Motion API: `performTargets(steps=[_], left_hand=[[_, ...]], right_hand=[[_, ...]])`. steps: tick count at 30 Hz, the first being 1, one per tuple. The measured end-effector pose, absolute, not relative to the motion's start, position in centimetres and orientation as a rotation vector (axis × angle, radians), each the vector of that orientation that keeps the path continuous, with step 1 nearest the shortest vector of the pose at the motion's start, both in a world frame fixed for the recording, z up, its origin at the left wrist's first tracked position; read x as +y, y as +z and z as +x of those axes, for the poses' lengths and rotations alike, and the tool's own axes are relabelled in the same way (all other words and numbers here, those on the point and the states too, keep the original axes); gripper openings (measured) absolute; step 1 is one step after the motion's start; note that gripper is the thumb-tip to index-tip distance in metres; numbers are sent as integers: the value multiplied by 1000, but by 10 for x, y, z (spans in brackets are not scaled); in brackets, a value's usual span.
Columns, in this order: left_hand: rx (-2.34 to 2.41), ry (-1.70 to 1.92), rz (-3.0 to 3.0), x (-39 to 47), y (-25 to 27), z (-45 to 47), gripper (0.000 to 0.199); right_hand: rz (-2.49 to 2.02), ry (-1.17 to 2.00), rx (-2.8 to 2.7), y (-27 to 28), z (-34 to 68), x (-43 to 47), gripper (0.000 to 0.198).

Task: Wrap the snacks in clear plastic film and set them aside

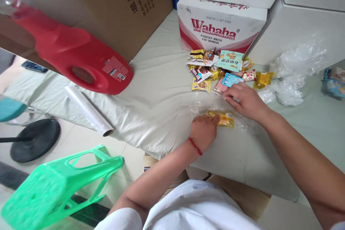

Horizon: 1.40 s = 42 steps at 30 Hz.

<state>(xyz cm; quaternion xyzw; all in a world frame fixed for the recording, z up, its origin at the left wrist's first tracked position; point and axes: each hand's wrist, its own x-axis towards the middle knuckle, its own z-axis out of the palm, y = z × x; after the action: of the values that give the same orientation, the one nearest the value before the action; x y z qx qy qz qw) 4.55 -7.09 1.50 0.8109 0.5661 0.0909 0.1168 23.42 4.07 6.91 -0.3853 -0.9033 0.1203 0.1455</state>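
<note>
A yellow snack packet (225, 119) lies on a sheet of clear plastic film (198, 107) near the table's front. My left hand (203, 131) is on the packet's left end, its index finger stretched over the wrapper and the other fingers curled. Just beyond the packet, my right hand (244, 100) has its fingers bent and pinched together at the far edge of the film. Those fingertips are close to a blue packet (232, 79) and a pink packet (221, 87) at the front of a pile of wrapped snacks (202, 73).
Behind the pile stands a white Wahaha water box (221, 27). Crumpled clear plastic (291, 75) lies to the right. At left are a red jug (81, 57), a cardboard box (113, 10) and a film roll (88, 111) on the table edge. A green stool (54, 183) is below.
</note>
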Motion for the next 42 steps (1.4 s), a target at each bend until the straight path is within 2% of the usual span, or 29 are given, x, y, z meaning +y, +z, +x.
performTargets(steps=[6, 10, 13, 15, 18, 19, 22, 24, 29, 33, 39, 40, 42], left_hand=[[1698, 416, 2178, -69, 7, 40, 27], [1485, 749, 1752, -63, -2, 25, 26], [1553, 900, 1425, -56, -8, 12, 28], [1753, 977, 1426, -50, -9, 6, 37], [1981, 964, 1653, -37, -7, -1, 69], [1991, 909, 1728, -33, -6, -3, 67], [1881, 813, 1829, -24, -6, -9, 27], [1764, 856, 1784, -22, -5, -16, 10], [1493, 922, 1364, -30, 5, -25, 9], [1460, 1043, 849, -41, 22, -11, 25], [1811, 1012, 1175, -44, 22, 21, 95], [1840, 1010, 1216, -43, 19, 23, 99], [1848, 1005, 1236, -42, 14, 22, 89]], right_hand=[[-914, 584, -2726, 65, 246, -25, 29], [-868, 663, -2719, 37, 247, -45, 27], [-877, 684, -2670, 24, 246, -49, 29], [-872, 694, -2672, 22, 246, -49, 28], [-862, 710, -2705, 23, 244, -49, 25], [-859, 714, -2724, 25, 243, -49, 24], [-852, 706, -2798, 30, 240, -49, 22], [-837, 689, -2836, 33, 238, -48, 21], [-848, 636, -2880, 34, 236, -46, 22], [-860, 550, -2939, 33, 234, -46, 26], [-865, 346, -3059, 32, 228, -51, 24], [-870, 319, -3064, 31, 227, -52, 25], [-870, 305, -3054, 28, 227, -53, 26]])
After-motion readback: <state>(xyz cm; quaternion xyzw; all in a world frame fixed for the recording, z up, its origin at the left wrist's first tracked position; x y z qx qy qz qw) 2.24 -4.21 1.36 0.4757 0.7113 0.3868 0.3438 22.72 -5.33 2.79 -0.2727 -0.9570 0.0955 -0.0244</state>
